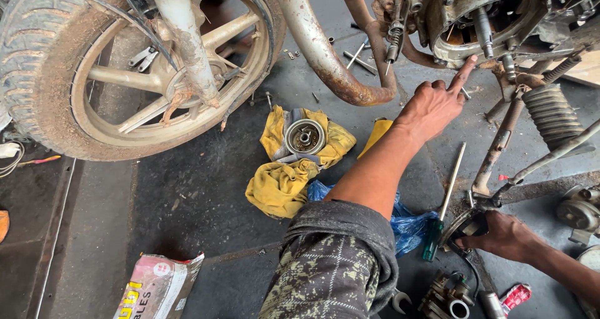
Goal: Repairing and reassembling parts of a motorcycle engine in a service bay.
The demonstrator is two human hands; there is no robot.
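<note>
Dark, oily workshop floor [187,188] fills the view, with a stripped motorcycle standing over it: a mud-caked wheel [125,69] at upper left, a rusty exhaust pipe [325,56] curving down the middle, and the opened engine case [494,19] at upper right.

The left hand [434,106] reaches up and away from the body, forearm running on a diagonal from the rolled sleeve [337,263] toward the engine. Its index finger is stretched out straight, the tip just below the lower rim of the case, near a protruding shaft [484,28]; the other fingers are curled in and hold nothing. The case lies ahead and to the right of this hand, and this hand is much the nearer of the two.

The right hand [503,234] rests low on the floor at lower right, well apart from the left, fingers closed on a dark round metal part [465,225]. A green-handled screwdriver [440,213] lies just beside it, long axis pointing up toward the engine. A kick lever [500,144] and a ribbed spring [553,116] hang between the case and this hand.

A yellow rag [284,181] on the floor, left of the forearm, carries a round metal drum [305,136], open side up, with a hub at its centre. A blue plastic bag [406,225] lies under the arm; loose bolts [359,59] lie beneath the pipe.
</note>
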